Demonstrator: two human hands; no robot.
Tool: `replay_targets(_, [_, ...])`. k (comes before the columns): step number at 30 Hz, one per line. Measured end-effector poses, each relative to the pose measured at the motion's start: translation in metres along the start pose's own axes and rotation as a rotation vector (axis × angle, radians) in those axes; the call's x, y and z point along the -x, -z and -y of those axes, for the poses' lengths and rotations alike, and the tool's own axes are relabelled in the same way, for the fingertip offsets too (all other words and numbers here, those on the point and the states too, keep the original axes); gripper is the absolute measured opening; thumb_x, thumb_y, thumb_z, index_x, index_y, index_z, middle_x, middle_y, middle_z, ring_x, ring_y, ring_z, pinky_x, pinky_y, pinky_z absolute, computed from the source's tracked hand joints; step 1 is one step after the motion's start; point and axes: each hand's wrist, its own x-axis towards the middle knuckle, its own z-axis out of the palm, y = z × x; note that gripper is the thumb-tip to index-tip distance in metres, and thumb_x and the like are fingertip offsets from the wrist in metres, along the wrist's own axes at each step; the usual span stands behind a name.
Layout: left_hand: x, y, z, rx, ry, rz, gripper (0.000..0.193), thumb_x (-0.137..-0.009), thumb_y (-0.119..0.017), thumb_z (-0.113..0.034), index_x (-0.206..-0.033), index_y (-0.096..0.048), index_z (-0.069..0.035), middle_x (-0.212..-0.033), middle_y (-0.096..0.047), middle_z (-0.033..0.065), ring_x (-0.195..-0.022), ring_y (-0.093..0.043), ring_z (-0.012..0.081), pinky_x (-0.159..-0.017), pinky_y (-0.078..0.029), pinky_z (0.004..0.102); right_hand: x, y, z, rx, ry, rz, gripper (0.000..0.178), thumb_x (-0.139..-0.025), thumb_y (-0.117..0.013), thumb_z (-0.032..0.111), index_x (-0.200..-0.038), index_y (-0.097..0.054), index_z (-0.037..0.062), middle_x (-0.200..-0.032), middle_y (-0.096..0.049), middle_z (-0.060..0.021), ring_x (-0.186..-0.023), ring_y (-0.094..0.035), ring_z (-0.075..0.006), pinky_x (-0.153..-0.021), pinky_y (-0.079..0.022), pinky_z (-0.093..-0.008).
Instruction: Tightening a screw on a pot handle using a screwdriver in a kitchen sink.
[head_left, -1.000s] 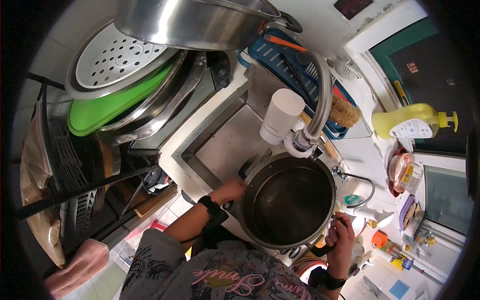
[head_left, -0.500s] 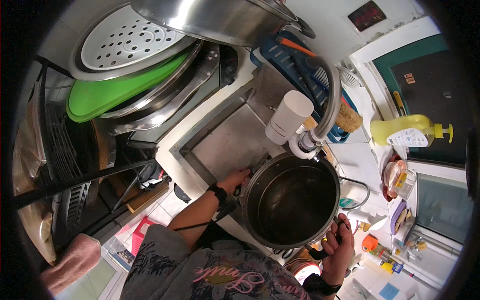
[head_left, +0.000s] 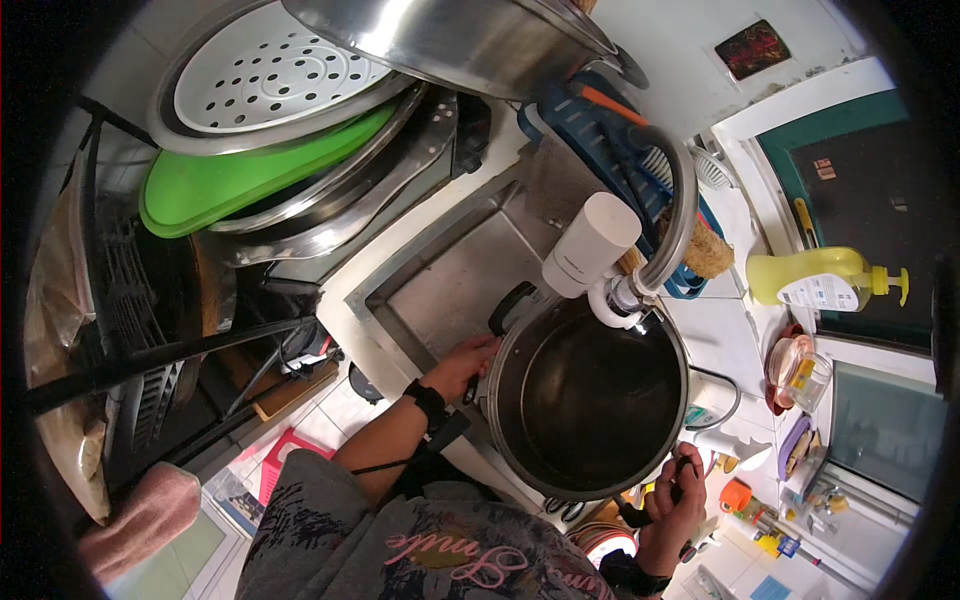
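Observation:
A large dark-bottomed metal pot [head_left: 512, 440] is over the near right part of the steel sink [head_left: 440, 290], with its mouth facing up. My left hand [head_left: 462, 368] is closed on the black handle [head_left: 510, 308] at the pot's left side, and part of that handle shows beyond my fingers. On the near right, my right hand [head_left: 675, 508] is wrapped round the opposite black handle. The curved faucet [head_left: 675, 225] and its white filter [head_left: 592, 245] hang over the pot's far rim. Whether liquid lies in the dark interior is hard to tell.
Stacked metal pans, a green board [head_left: 240, 180] and a white perforated steamer plate [head_left: 280, 75] stand at the far left. A blue drying rack [head_left: 600, 130] sits behind the sink. On the right are a yellow soap bottle [head_left: 815, 278] and glass jar [head_left: 808, 378]. A black metal rack [head_left: 180, 365] stands left.
The view has shifted slightly. My left hand sits a little lower on the pot's left side, uncovering more of the black handle. My right hand keeps its hold.

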Motion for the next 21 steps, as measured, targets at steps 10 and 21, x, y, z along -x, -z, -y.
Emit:
replay_targets(10, [-0.010, 0.013, 0.000, -0.037, -0.140, -0.001, 0.043, -0.092, -0.049, -0.053, -0.104, -0.055, -0.012, -0.078, -0.050, -0.0059, -0.058, -0.039, 0.0053, -0.051, -0.033, 0.0211, -0.013, 0.018, -0.023, 0.076, 0.099, 0.001, 0.023, -0.095, -0.047, 0.016, -0.112, -0.054, 0.0026, -0.081, -0.055, 0.0005, -0.054, -0.043, 0.0009, -0.038, -0.025, -0.0119])
replay_targets(21, [0.041, 0.014, -0.060, -0.303, -0.178, -0.053, 0.029, -0.094, -0.054, -0.036, -0.101, -0.058, -0.009, -0.076, -0.051, -0.0043, -0.059, -0.042, 0.0044, -0.052, -0.036, 0.0201, -0.054, 0.051, -0.070, -0.167, -0.158, 0.008, 0.025, -0.096, -0.048, 0.023, -0.112, -0.055, 0.0051, -0.075, -0.054, -0.0012, -0.045, -0.029, -0.0015, -0.037, -0.020, -0.0156])
